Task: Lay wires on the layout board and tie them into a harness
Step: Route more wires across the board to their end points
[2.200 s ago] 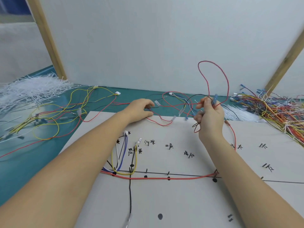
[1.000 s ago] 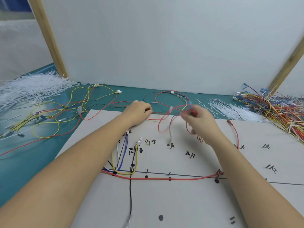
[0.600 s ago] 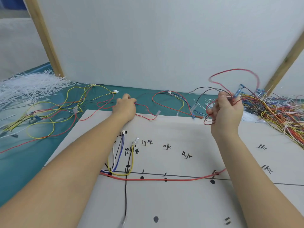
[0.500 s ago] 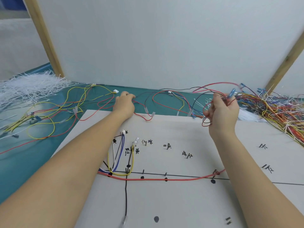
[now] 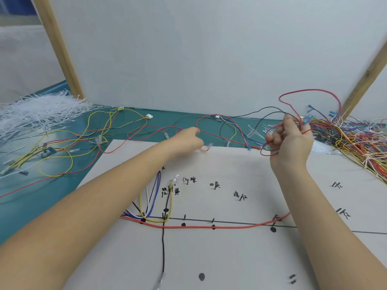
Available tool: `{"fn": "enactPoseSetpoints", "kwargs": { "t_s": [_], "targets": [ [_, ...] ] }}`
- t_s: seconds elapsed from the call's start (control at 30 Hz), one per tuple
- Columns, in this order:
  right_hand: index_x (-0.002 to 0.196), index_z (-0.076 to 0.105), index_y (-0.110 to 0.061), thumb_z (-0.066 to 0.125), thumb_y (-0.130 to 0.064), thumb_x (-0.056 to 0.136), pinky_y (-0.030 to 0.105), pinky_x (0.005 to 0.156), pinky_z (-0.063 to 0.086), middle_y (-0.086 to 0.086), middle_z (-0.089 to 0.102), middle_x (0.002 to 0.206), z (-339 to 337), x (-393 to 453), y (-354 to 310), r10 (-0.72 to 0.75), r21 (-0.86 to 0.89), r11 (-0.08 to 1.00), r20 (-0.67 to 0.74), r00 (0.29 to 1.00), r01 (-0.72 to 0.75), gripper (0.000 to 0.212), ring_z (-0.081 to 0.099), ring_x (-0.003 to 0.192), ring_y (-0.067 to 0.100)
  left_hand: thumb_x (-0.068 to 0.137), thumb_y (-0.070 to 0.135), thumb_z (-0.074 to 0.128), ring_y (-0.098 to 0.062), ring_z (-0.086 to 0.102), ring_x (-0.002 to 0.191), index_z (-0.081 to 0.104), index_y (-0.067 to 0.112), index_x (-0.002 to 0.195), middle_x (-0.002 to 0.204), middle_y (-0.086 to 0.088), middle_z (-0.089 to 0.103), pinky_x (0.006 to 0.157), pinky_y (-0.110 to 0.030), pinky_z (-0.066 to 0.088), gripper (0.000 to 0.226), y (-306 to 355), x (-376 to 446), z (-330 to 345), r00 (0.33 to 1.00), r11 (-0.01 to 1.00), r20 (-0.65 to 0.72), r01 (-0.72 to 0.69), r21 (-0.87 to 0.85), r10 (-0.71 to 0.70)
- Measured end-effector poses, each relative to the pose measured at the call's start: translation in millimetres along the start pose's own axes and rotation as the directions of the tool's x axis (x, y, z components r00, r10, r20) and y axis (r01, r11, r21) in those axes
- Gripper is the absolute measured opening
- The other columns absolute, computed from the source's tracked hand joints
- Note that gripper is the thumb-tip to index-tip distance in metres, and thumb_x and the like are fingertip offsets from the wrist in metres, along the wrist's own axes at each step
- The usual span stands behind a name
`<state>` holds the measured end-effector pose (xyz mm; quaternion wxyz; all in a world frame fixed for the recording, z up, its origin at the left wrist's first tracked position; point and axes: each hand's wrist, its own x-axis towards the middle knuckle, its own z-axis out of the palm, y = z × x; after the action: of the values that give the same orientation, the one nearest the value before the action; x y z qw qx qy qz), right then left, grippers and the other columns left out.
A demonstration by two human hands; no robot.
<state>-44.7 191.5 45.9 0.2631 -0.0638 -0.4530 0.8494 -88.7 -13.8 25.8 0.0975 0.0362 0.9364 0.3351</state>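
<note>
the right hand (image 5: 290, 141) is raised above the far edge of the layout board (image 5: 240, 258), fingers curled round a small bunch of red and black wires (image 5: 270, 114) whose loops arch up behind it, likely so the strands hang free and one can be teased out of the tangle. the left hand (image 5: 188, 139) reaches to the board's far edge among loose wires on the green tabletop (image 5: 25, 206); it is blurred, so i cannot tell whether it pinches a wire or only touches one, though it seems placed to steady the other end. on the board a thick red wire (image 5: 209, 227) already lies along the drawn black line, with yellow, blue and white wires looped at the left junction. a heap of white cable ties (image 5: 37, 114) waits far left, and a mixed pile of wires (image 5: 351, 139) lies far right.
</note>
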Motion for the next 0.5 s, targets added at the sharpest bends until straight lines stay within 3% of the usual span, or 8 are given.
{"fn": "enactPoseSetpoints", "kwargs": {
  "t_s": [0.07, 0.13, 0.2, 0.27, 0.37, 0.5],
  "targets": [
    [0.077, 0.048, -0.017, 0.051, -0.007, 0.093, 0.019, 0.040, 0.040, 0.000, 0.042, 0.058, 0.4, -0.9, 4.8, 0.010, -0.131, 0.991, 0.059, 0.998, -0.002, 0.020, 0.032, 0.035, 0.006, 0.086, 0.007, 0.041, -0.025, 0.048, 0.105, 0.036, 0.013, 0.135, 0.119, -0.010, 0.051, 0.076, -0.028, 0.031, 0.049, -1.1, 5.6, -1.7, 0.999, 0.997, -0.043, -0.010, 0.075, 0.013],
    [0.078, 0.050, -0.020, 0.052, -0.008, 0.092, 0.018, 0.042, 0.042, 0.001, 0.042, 0.064, 0.7, -3.1, 11.5, 0.012, -0.387, 0.921, 0.139, 0.990, 0.043, 0.019, 0.034, 0.037, 0.004, 0.087, 0.004, 0.038, -0.032, 0.042, 0.121, 0.015, 0.011, 0.147, 0.135, -0.017, 0.040, 0.097, -0.036, 0.034, 0.064, -9.1, 12.1, -3.7, 0.996, 0.974, -0.087, 0.025, 0.223, -0.006],
    [0.080, 0.056, -0.023, 0.053, -0.009, 0.091, 0.020, 0.046, 0.045, 0.002, 0.045, 0.069, -0.4, -5.1, 17.4, 0.060, -0.556, 0.827, 0.235, 0.970, 0.084, 0.018, 0.036, 0.041, 0.005, 0.087, 0.002, 0.036, -0.033, 0.043, 0.123, 0.033, 0.008, 0.141, 0.137, -0.017, 0.043, 0.100, -0.040, 0.037, 0.055, -10.5, 11.2, -7.0, 0.973, 0.972, -0.229, 0.023, 0.234, 0.032],
    [0.089, 0.061, -0.023, 0.053, -0.010, 0.091, 0.023, 0.051, 0.047, -0.002, 0.050, 0.067, -1.3, -6.8, 21.7, 0.159, -0.595, 0.799, 0.343, 0.926, 0.083, 0.017, 0.039, 0.043, 0.005, 0.087, 0.001, 0.036, -0.025, 0.055, 0.102, 0.055, 0.011, 0.124, 0.120, -0.008, 0.058, 0.085, -0.028, 0.044, 0.042, -0.8, 1.3, -11.2, 0.910, 0.996, -0.404, -0.083, 0.031, 0.088],
    [0.110, 0.060, -0.021, 0.058, -0.012, 0.082, 0.016, 0.055, 0.041, -0.014, 0.051, 0.062, 0.5, -9.2, 22.8, 0.249, -0.604, 0.788, 0.495, 0.832, 0.124, 0.030, 0.042, 0.048, 0.002, 0.085, -0.002, 0.037, -0.009, 0.045, 0.063, 0.065, 0.015, 0.103, 0.080, 0.006, 0.057, 0.052, -0.014, 0.035, 0.038, 17.9, -25.7, -22.5, 0.845, 0.912, -0.523, -0.297, -0.284, 0.112],
    [0.123, 0.046, -0.039, 0.054, -0.017, 0.070, 0.014, 0.065, 0.036, -0.007, 0.041, 0.083, -2.4, -10.1, 19.3, 0.338, -0.582, 0.784, 0.691, 0.639, 0.214, 0.058, 0.041, 0.068, 0.004, 0.085, -0.003, 0.036, -0.005, 0.048, 0.065, 0.063, 0.021, 0.088, 0.077, 0.008, 0.057, 0.049, -0.005, 0.036, 0.036, 25.7, -61.6, -35.3, 0.867, 0.803, -0.489, -0.358, -0.476, 0.097]
  ]
}}
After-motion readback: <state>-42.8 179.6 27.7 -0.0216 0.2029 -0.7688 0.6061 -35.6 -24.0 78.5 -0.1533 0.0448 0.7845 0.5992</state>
